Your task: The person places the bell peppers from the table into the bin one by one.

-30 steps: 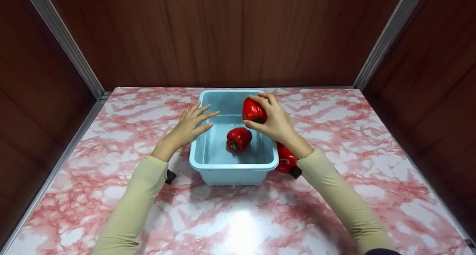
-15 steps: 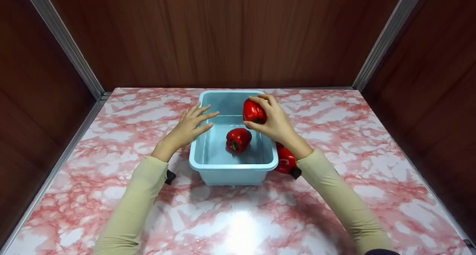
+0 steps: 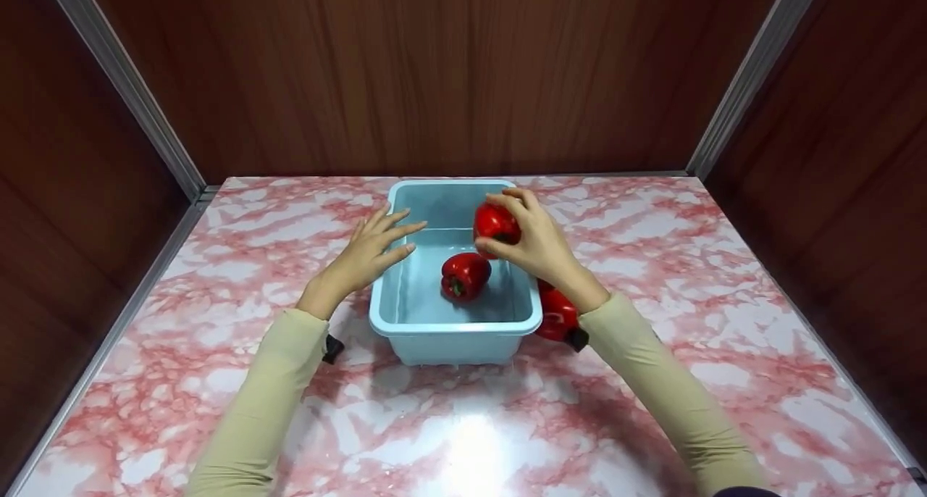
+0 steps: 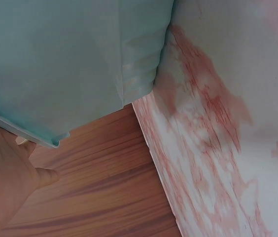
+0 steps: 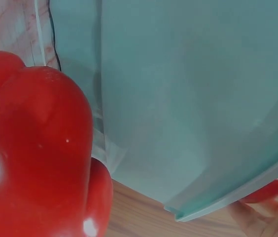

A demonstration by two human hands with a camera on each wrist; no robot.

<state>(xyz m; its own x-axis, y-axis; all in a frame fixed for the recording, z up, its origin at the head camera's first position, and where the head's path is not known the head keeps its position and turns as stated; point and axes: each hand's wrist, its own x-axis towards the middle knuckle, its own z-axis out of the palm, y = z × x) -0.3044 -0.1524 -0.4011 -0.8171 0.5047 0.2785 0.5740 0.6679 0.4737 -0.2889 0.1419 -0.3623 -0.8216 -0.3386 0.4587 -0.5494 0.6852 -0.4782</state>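
A light blue plastic tub stands mid-table with one red bell pepper lying on its floor. My right hand grips a second red pepper over the tub's far right part. A third red pepper lies on the table against the tub's right wall, under my right wrist; it fills the left of the right wrist view. My left hand rests with straight fingers on the tub's left rim. The left wrist view shows the tub's wall and part of the palm.
The pink-veined marble tabletop is enclosed by dark wooden walls at the back and both sides, with metal corner strips. Small black wrist-camera mounts show under both sleeves.
The right hand has lowered the held pepper slightly toward the tub. The left hand stays on the rim.
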